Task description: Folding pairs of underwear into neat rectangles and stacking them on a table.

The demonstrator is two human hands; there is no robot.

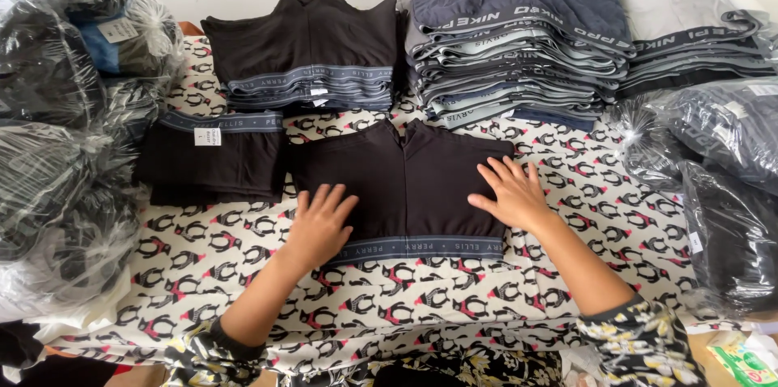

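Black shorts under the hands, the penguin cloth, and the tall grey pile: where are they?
black shorts [409, 180]: head view, middle of the fabric between the hands.
penguin cloth [454, 294]: head view, bare patch below the shorts.
tall grey pile [519, 55]: head view, folded front edges.

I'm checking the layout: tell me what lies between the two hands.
In the head view, the black boxer briefs span the stretch between the left hand and the right hand; both palms rest flat on them.
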